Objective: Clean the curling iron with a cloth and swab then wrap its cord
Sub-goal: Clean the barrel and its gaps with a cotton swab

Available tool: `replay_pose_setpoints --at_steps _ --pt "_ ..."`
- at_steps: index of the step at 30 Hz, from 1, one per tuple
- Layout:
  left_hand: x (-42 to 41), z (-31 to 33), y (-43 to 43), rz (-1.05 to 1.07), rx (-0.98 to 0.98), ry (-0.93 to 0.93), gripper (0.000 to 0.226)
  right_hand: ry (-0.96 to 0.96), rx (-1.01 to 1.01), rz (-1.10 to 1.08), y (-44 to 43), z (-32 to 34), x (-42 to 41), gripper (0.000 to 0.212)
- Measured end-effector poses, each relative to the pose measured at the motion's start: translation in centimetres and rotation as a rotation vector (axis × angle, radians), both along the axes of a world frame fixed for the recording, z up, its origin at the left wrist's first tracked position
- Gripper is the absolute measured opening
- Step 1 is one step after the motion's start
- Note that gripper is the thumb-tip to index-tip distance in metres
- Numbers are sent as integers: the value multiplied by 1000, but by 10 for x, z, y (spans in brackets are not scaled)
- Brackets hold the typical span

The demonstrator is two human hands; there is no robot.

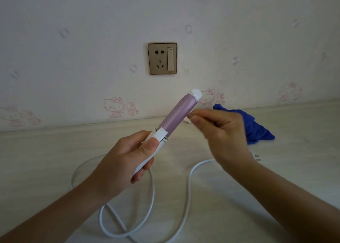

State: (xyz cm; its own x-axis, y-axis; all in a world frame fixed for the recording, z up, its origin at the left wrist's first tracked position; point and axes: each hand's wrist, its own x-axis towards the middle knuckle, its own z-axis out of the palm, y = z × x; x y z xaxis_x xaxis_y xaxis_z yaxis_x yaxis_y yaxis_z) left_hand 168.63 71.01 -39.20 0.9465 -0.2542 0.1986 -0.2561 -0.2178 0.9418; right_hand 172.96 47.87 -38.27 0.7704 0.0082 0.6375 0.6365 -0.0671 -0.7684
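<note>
A curling iron (179, 112) at centre frame has a lilac barrel speckled with tiny dark dots, with a white tip and handle; its cord (152, 193) and the swab (188, 119) beside the barrel are white. The cloth (255, 126) at right is deep blue. Cream wallpaper (73, 58) carries pink cartoon cats and faint lilac motifs around a gold socket plate (161, 58), above a pale beige surface (46, 160).

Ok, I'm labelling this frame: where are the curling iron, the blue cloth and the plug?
curling iron (176, 115): head view, on its purple barrel.
blue cloth (257, 128): head view, on its middle folds.
plug (257, 157): head view, on its prongs.
</note>
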Motion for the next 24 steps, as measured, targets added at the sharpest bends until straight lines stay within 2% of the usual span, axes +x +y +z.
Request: replay_pose_setpoints --at_steps 2,6,11,14,17,24 --pt "1 -1 0 -3 -4 2 55 -15 4 -34 -4 2 3 28" --pt "1 -2 0 -7 6 3 54 0 -26 56 9 -4 -9 34" --pt "4 -1 3 -12 25 -6 55 -28 35 -8 -3 5 0 32" --pt "3 -1 3 -41 -24 40 53 -5 5 59 6 0 -7 32" --pt "4 2 4 -52 -95 96 46 -6 29 14 -2 5 0 28" --pt "2 4 2 -59 -181 212 62 -10 11 37 3 1 -3 28"
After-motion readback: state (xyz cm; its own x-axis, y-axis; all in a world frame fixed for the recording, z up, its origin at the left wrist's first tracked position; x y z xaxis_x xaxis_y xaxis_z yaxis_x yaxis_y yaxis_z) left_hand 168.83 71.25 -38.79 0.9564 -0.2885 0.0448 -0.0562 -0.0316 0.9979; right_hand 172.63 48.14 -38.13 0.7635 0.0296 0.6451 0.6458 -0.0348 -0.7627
